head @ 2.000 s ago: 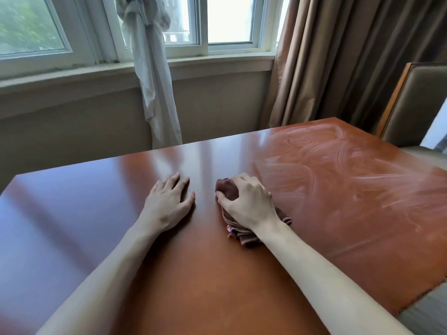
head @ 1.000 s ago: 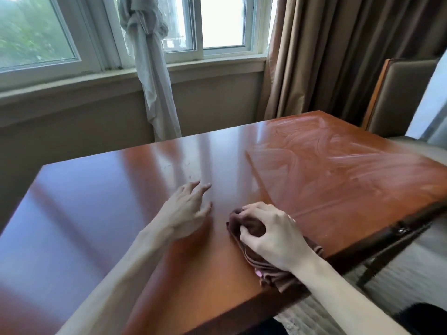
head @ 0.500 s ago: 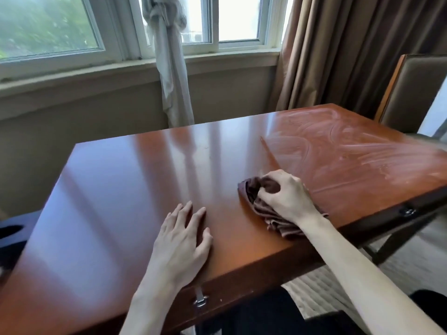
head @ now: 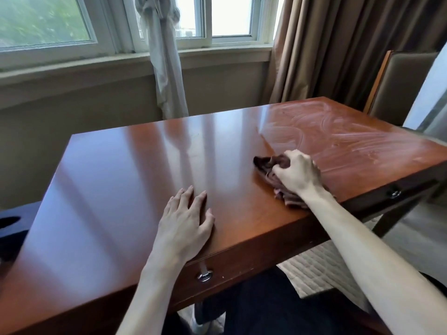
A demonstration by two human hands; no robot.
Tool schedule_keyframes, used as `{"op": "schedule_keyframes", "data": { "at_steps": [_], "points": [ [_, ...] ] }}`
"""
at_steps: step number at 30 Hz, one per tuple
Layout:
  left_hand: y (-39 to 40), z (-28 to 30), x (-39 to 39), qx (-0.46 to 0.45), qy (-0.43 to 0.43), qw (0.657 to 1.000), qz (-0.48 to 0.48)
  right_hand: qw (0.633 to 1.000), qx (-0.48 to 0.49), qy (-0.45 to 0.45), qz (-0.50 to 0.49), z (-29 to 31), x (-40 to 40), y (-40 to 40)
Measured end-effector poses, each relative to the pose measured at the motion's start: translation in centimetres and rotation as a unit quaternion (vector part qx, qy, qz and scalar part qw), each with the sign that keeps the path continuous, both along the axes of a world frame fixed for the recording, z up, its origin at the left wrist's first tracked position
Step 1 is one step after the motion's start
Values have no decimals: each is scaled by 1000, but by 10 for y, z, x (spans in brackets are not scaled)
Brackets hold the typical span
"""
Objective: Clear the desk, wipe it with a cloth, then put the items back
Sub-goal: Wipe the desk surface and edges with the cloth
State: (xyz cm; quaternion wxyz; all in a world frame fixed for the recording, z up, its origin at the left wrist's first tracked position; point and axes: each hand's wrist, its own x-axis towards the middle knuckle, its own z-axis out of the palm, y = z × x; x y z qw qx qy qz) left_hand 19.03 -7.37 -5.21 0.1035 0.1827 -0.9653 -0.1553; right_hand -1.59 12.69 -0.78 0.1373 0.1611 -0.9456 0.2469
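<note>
A: Right hand [head: 298,174] is covering most of the cloth [head: 268,163], so its fingertips are staying hidden.
B: Worktop [head: 121,180] is running off the left edge. Chair [head: 401,85] is getting cut off on the right, dark object [head: 12,228] on the left.

Your desk [head: 116,180]: glossy reddish-brown wood, streaked with wipe marks on the right. On it: your left hand [head: 185,226] lying flat; crumpled brown cloth [head: 268,165] under your right hand [head: 298,175].
</note>
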Motion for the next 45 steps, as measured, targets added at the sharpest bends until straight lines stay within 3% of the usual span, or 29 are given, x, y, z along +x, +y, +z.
{"op": "schedule_keyframes", "data": {
  "at_steps": [3, 8, 10, 15, 20, 24, 27, 30, 37, 41, 43, 45],
  "points": [
    [0, -1, 0, -1, 10, 1000, -4, 999, 7, 40, -26, 3, -11, -32],
    [-2, -5, -1, -4, 8, 1000, -6, 987, -46, 8, 153, -15, 91, -47],
    [-3, -5, -2, 0, 11, 1000, -2, 983, -42, -8, 178, -12, 96, -37],
    [-2, -3, 0, 2, 12, 1000, -5, 1000, -4, -12, -4, 5, -10, -46],
    [-4, -5, -3, 2, 23, 1000, -7, 994, -29, -12, 106, -9, 14, -31],
    [-4, -3, -1, 3, 25, 1000, -15, 993, -79, 49, -76, 23, -42, -22],
    [-4, -4, -1, 7, 28, 999, -14, 995, -18, 89, 45, 16, -17, -50],
    [-4, -5, -2, 1, 30, 1000, -3, 982, 22, 17, 188, -11, 23, -68],
    [-4, -4, -1, 1, 23, 1000, -8, 989, 5, 5, 145, 6, 15, -91],
    [-4, -5, -2, 2, 21, 1000, -10, 962, -24, -39, 269, -9, 101, -54],
    [-6, -7, -2, 1, 17, 1000, -8, 970, -17, -25, 243, -2, 82, -43],
    [-6, -6, -2, 6, 15, 1000, -17, 995, -35, -4, 91, 6, 36, -48]
  ]
}}
